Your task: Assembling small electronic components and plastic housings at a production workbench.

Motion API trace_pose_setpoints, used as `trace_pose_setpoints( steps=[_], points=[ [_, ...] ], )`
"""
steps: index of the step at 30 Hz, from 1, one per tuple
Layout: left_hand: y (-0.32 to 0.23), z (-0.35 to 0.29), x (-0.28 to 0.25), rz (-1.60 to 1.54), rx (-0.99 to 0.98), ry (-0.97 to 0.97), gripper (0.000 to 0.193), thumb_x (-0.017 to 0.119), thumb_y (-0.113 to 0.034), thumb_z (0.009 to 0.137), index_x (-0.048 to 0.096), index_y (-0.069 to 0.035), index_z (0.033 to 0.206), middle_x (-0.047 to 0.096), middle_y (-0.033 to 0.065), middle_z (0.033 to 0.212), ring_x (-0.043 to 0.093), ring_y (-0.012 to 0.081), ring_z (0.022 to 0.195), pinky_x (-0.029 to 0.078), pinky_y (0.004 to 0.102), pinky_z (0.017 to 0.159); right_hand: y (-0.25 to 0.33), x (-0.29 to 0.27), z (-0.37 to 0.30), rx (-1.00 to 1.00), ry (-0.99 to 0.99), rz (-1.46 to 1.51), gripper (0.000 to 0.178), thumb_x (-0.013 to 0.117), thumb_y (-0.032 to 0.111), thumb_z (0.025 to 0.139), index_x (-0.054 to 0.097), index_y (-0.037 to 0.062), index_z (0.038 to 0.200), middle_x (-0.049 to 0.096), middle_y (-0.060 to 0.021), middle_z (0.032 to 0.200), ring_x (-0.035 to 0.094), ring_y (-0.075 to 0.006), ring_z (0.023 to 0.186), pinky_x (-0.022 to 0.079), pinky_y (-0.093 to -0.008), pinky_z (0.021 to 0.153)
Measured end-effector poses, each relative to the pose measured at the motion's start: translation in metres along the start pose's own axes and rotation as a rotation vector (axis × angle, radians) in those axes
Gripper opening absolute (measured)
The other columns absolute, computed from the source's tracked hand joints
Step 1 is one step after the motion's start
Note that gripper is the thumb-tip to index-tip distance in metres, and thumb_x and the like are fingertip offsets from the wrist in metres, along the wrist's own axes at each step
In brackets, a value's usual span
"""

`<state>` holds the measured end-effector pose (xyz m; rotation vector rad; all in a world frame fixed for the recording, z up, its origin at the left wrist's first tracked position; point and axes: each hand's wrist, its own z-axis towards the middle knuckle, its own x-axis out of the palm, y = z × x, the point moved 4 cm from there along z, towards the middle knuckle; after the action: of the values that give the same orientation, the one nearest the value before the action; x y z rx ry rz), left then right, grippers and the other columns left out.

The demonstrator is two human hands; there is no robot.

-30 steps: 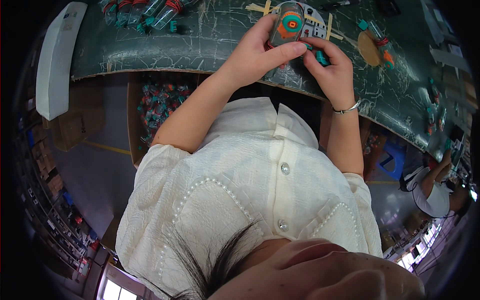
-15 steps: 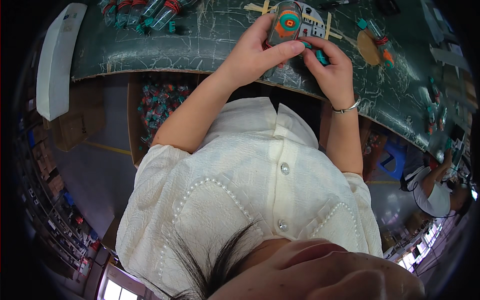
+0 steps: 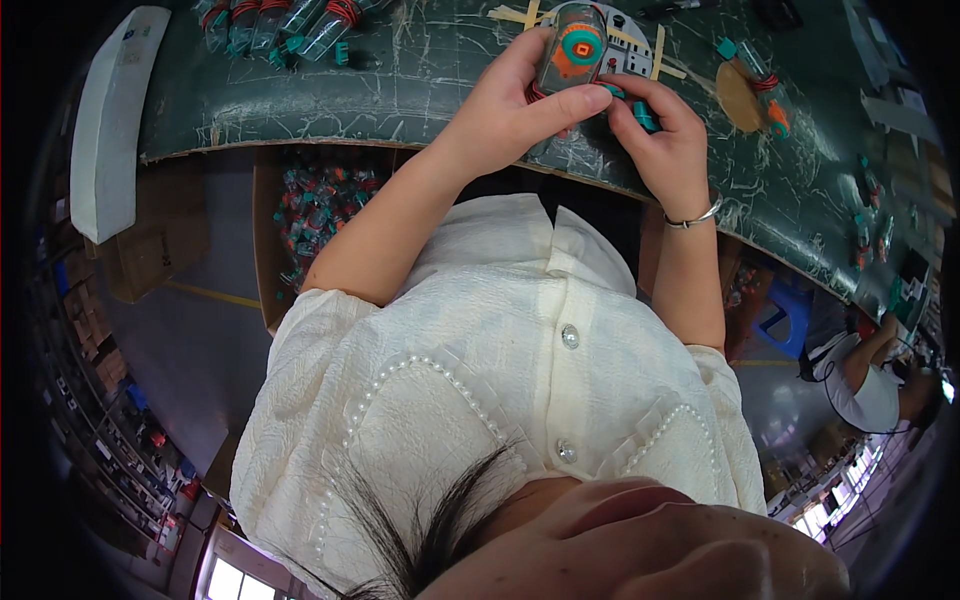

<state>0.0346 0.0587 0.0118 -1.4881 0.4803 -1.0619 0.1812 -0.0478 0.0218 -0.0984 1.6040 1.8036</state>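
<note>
My left hand [image 3: 505, 105] is closed around a clear cylindrical device [image 3: 553, 78] with a teal ring and an orange centre on its end. Red wire shows beside its fingers. Close by on the right, my right hand [image 3: 668, 150] pinches a small teal connector [image 3: 612, 90] between thumb and fingers, near the left thumb tip. A second teal piece [image 3: 645, 116] shows under the right fingers; whether the two are joined is hidden. Just beyond both hands lies a round white panel [image 3: 628, 48] with black sockets or switches, taped to the green bench.
Similar clear devices with red wire coils [image 3: 330, 28] lie at the far left of the worn green bench [image 3: 400, 100]. Another device [image 3: 765, 85] rests by a tan disc [image 3: 738, 98] on the right. Below the bench, a cardboard box [image 3: 268, 230] holds many devices. A co-worker [image 3: 868, 390] sits at right.
My hands and the device have barely moved. The co-worker's forearm at the right has shifted slightly.
</note>
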Motion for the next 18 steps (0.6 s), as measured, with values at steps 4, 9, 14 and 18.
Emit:
trace_pose_setpoints(
  steps=[4,9,14,18],
  points=[
    [0.0004,0.0001,-0.0002,0.032,-0.011,-0.008,0.056,0.076,-0.031,0.09,0.048,0.002,0.126,0.063,0.0062,0.102,0.06,0.0067,0.079,0.052,0.0216,0.063,-0.0008,-0.0006,0.0007,0.003,0.005,-0.003,0.025,0.076,0.013,0.083,0.074,0.0099,0.108,0.073,-0.0068,0.098,0.068,-0.0182,0.085,0.053,-0.029,0.077],
    [0.0002,-0.0003,0.0,0.063,-0.021,-0.008,0.044,0.07,-0.021,0.094,0.049,-0.001,0.127,0.063,0.0073,0.101,0.06,0.0118,0.079,0.054,0.0286,0.068,-0.0011,-0.0007,0.0011,0.005,0.008,-0.006,0.025,0.076,0.014,0.083,0.074,0.0098,0.108,0.073,-0.007,0.098,0.068,-0.0188,0.085,0.054,-0.0295,0.077],
    [0.0011,0.0004,0.0003,0.018,-0.003,0.001,0.057,0.076,-0.03,0.09,0.048,0.003,0.127,0.063,0.006,0.101,0.06,0.0067,0.078,0.051,0.0215,0.062,-0.0022,-0.0001,0.0006,-0.011,0.002,-0.01,0.024,0.075,0.015,0.084,0.074,0.0098,0.107,0.073,-0.0074,0.097,0.068,-0.0192,0.085,0.054,-0.0299,0.077],
    [-0.0001,0.0009,0.0002,0.016,-0.007,-0.003,0.056,0.076,-0.03,0.09,0.048,0.003,0.126,0.063,0.0058,0.101,0.059,0.0068,0.077,0.051,0.0215,0.062,-0.0019,-0.0001,0.001,0.0,0.0,-0.011,0.024,0.075,0.015,0.084,0.074,0.0097,0.107,0.073,-0.0078,0.097,0.069,-0.0193,0.084,0.054,-0.03,0.076]
  ],
)
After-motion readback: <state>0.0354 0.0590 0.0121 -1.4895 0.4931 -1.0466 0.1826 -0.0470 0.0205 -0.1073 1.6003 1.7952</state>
